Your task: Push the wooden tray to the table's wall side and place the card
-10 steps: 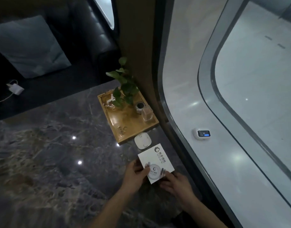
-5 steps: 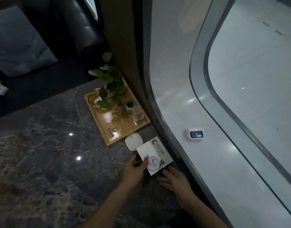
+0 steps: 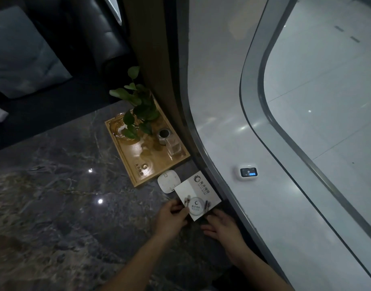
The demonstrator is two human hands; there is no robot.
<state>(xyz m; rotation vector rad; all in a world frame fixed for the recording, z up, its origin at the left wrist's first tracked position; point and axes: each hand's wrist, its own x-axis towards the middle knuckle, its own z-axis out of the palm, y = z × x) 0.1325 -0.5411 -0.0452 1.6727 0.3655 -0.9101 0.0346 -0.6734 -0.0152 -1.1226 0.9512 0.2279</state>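
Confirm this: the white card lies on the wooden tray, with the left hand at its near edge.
Not quite. The head view shows the white card on the dark marble table, beside the wooden tray, not on it. The left hand is at its near edge.

A white square device lies beside a potted plant.
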